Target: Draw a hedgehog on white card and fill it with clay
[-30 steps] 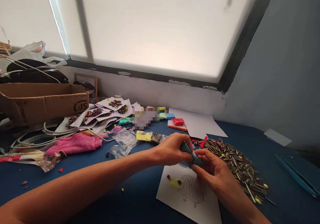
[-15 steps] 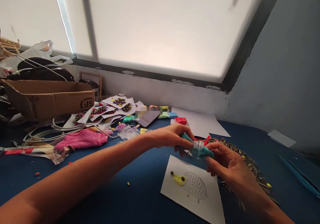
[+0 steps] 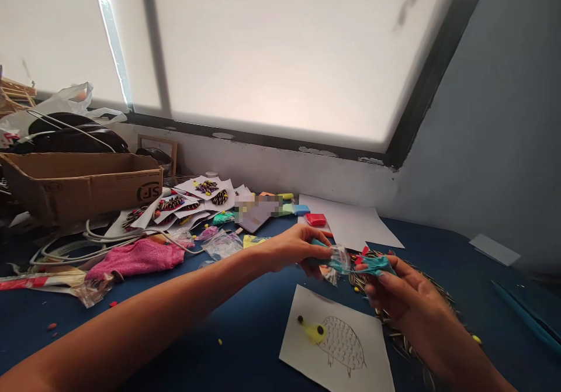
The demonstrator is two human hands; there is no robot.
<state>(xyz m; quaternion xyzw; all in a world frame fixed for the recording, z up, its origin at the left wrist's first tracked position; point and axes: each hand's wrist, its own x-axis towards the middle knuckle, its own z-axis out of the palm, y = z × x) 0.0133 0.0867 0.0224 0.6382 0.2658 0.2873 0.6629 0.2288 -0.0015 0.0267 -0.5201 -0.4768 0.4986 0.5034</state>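
Note:
My left hand (image 3: 307,249) is closed round a clear plastic wrapper (image 3: 339,257) with teal modelling clay inside. Between the fingers of my right hand (image 3: 407,290) is a torn lump of teal clay (image 3: 374,265), joined to the wrapper by thin stretched strands. Below both hands lies a white paper (image 3: 337,345) with a hedgehog drawing; its head is covered in yellow clay, with dark round pieces at the eye and nose. A heap of striped sunflower seeds (image 3: 403,345) spreads behind and beneath my right hand.
A cardboard box (image 3: 83,187) stands at the left, near a pink cloth (image 3: 135,257) and a white cable (image 3: 94,237). Seed-covered papers (image 3: 205,186) pile up at the back. A red clay packet (image 3: 315,219) lies by large white sheets (image 3: 359,222). A teal item (image 3: 526,316) is at far right.
My right hand has pulled away to the right, and the teal clay has stretched and come partly out of the wrapper. The view has tilted slightly upward.

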